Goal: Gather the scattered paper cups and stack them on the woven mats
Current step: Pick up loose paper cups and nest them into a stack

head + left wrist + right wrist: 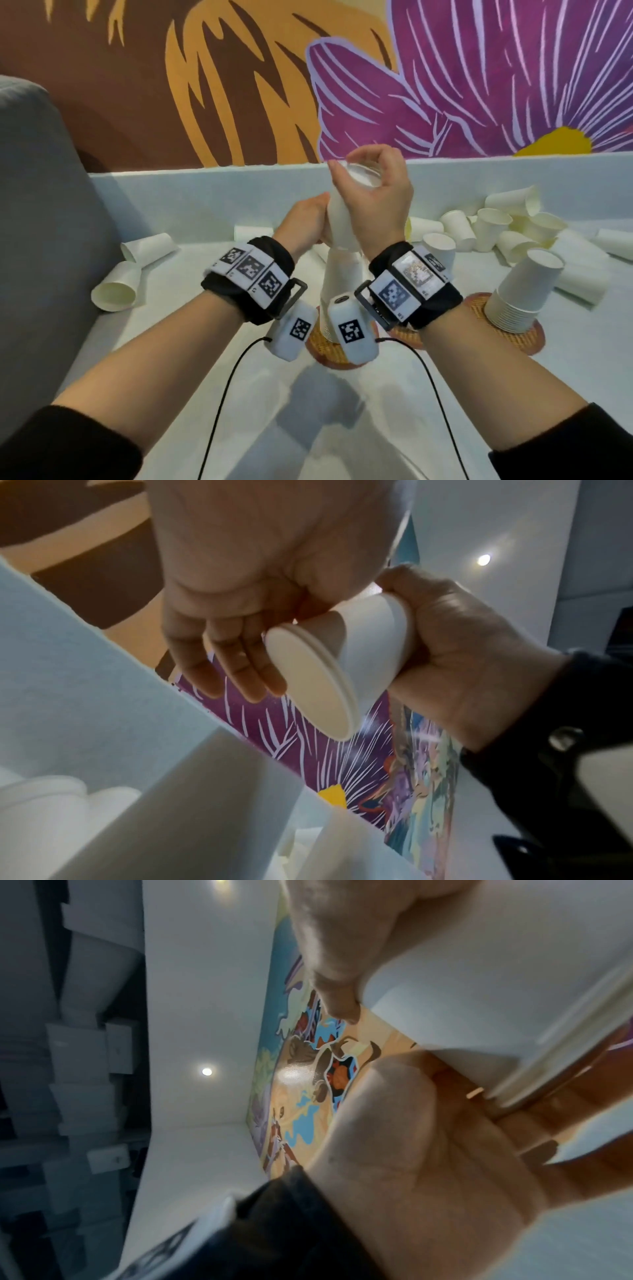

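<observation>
My right hand (371,181) grips a few nested white paper cups (340,219) by their base, rims tilted downward. The left wrist view shows these nested cups (369,631) with the right hand (462,656) wrapped round the base. My left hand (306,219) lies against their side, and its fingers (226,666) are straight beside the rim. The cups hang just above a tall stack of upturned cups (342,274) on the centre woven mat (320,353). A second, leaning stack (520,291) stands on the right mat (536,339). The right wrist view shows my thumb (329,982) on the cup wall (496,961).
Loose cups lie on their sides at the left (147,246) and in a heap at the back right (513,226). A third mat (407,337) shows between the two stacks. A grey cushion (41,205) bounds the left side, and a low white wall (205,185) runs along the back.
</observation>
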Action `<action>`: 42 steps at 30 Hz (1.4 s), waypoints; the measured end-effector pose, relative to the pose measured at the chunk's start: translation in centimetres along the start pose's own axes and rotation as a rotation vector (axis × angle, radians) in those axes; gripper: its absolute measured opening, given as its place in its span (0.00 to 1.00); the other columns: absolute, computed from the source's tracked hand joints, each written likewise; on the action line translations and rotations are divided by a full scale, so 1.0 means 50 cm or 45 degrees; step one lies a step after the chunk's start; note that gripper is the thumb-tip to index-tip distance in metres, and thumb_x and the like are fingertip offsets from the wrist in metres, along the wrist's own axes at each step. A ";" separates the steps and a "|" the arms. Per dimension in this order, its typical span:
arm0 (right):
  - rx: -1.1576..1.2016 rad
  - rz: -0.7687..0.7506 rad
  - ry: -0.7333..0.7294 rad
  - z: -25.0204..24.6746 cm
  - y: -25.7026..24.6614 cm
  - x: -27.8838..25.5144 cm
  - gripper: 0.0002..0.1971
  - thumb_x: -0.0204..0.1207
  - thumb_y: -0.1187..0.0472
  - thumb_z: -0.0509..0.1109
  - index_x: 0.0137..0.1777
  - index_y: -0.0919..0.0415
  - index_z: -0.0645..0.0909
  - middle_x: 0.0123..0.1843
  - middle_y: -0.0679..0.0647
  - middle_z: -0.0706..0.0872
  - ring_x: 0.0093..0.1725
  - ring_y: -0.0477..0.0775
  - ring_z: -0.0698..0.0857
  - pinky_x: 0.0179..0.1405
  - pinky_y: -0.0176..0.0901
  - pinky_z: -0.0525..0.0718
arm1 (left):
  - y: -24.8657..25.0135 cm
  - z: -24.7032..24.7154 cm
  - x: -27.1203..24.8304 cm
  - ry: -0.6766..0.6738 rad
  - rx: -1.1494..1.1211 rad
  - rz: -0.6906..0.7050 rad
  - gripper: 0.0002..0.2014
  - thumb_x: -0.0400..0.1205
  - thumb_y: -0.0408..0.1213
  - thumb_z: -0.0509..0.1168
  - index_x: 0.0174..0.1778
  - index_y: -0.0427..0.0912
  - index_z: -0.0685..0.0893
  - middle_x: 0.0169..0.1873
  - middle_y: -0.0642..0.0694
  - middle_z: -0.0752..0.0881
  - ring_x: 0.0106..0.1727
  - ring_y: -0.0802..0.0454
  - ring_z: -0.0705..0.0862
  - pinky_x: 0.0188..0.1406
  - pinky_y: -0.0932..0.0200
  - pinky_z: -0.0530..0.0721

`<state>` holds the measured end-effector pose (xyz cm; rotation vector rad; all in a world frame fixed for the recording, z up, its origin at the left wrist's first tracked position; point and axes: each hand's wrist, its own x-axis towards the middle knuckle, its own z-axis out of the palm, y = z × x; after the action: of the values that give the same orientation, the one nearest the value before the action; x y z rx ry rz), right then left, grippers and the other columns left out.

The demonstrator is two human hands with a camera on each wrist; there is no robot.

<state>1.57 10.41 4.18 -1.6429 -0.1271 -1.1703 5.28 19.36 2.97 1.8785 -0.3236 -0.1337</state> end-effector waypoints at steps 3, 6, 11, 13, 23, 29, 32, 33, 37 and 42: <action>-0.076 0.080 -0.168 -0.025 0.037 -0.026 0.06 0.72 0.61 0.74 0.46 0.57 0.81 0.47 0.50 0.82 0.48 0.44 0.81 0.52 0.23 0.76 | -0.034 0.027 -0.008 -0.027 0.003 -0.080 0.13 0.88 0.39 0.51 0.50 0.42 0.81 0.50 0.40 0.82 0.37 0.55 0.81 0.40 0.59 0.82; -0.313 0.314 -0.599 -0.041 0.090 -0.075 0.11 0.79 0.56 0.67 0.55 0.60 0.84 0.57 0.53 0.84 0.56 0.46 0.80 0.58 0.30 0.73 | -0.083 0.045 -0.020 -0.105 0.163 -0.237 0.17 0.88 0.35 0.50 0.64 0.32 0.80 0.55 0.38 0.83 0.43 0.52 0.83 0.43 0.55 0.85; -0.589 0.330 -0.757 -0.039 0.115 -0.107 0.15 0.81 0.53 0.61 0.59 0.57 0.85 0.61 0.53 0.84 0.61 0.54 0.81 0.66 0.52 0.76 | -0.126 0.041 -0.030 -0.218 0.345 -0.314 0.17 0.86 0.35 0.51 0.63 0.37 0.81 0.59 0.43 0.85 0.60 0.46 0.83 0.57 0.47 0.83; -0.754 0.297 -0.754 -0.029 0.101 -0.095 0.14 0.79 0.53 0.61 0.55 0.55 0.86 0.59 0.52 0.85 0.62 0.55 0.79 0.69 0.57 0.72 | -0.136 0.024 -0.029 -0.192 0.359 -0.313 0.16 0.85 0.40 0.54 0.60 0.38 0.84 0.55 0.44 0.87 0.56 0.47 0.85 0.50 0.53 0.82; -0.559 0.101 -0.892 0.103 0.036 -0.127 0.10 0.76 0.56 0.64 0.47 0.55 0.86 0.53 0.50 0.87 0.60 0.53 0.77 0.71 0.57 0.67 | -0.223 -0.193 0.003 0.251 0.496 -0.532 0.10 0.79 0.40 0.64 0.49 0.38 0.87 0.51 0.39 0.89 0.54 0.43 0.87 0.47 0.53 0.85; -0.605 0.262 -1.133 0.198 0.080 -0.169 0.10 0.74 0.58 0.64 0.49 0.56 0.86 0.52 0.49 0.88 0.57 0.54 0.81 0.65 0.54 0.74 | -0.318 -0.355 0.004 0.501 0.727 -0.835 0.15 0.79 0.37 0.63 0.58 0.32 0.82 0.58 0.36 0.84 0.61 0.36 0.81 0.62 0.50 0.80; -0.675 0.338 -1.224 0.248 0.111 -0.182 0.11 0.75 0.59 0.64 0.50 0.57 0.86 0.54 0.50 0.89 0.56 0.55 0.83 0.63 0.53 0.76 | -0.381 -0.424 0.015 0.651 0.795 -0.988 0.20 0.73 0.41 0.64 0.59 0.35 0.82 0.55 0.39 0.83 0.56 0.35 0.81 0.59 0.50 0.76; -0.704 0.357 -1.248 0.263 0.122 -0.186 0.11 0.75 0.59 0.64 0.51 0.57 0.86 0.55 0.51 0.88 0.58 0.55 0.83 0.63 0.53 0.76 | -0.396 -0.439 0.019 0.702 0.786 -1.020 0.21 0.72 0.40 0.63 0.61 0.39 0.82 0.60 0.38 0.82 0.59 0.34 0.79 0.62 0.48 0.73; -0.842 0.365 -1.345 0.320 0.169 -0.198 0.14 0.76 0.59 0.65 0.60 0.57 0.82 0.62 0.54 0.83 0.64 0.56 0.79 0.65 0.52 0.75 | -0.417 -0.460 0.026 0.869 0.687 -1.010 0.18 0.77 0.37 0.61 0.64 0.44 0.78 0.69 0.32 0.71 0.67 0.30 0.74 0.72 0.43 0.70; -1.057 0.251 -1.423 0.390 0.228 -0.163 0.24 0.75 0.62 0.66 0.71 0.60 0.72 0.70 0.58 0.74 0.70 0.60 0.73 0.68 0.54 0.73 | -0.440 -0.467 0.056 1.087 0.556 -0.744 0.12 0.79 0.28 0.59 0.52 0.39 0.87 0.61 0.34 0.82 0.62 0.34 0.80 0.67 0.48 0.76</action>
<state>16.24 24.44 -8.64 -2.8150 -0.1832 0.0214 17.24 46.33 -9.96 2.2151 0.8430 0.3740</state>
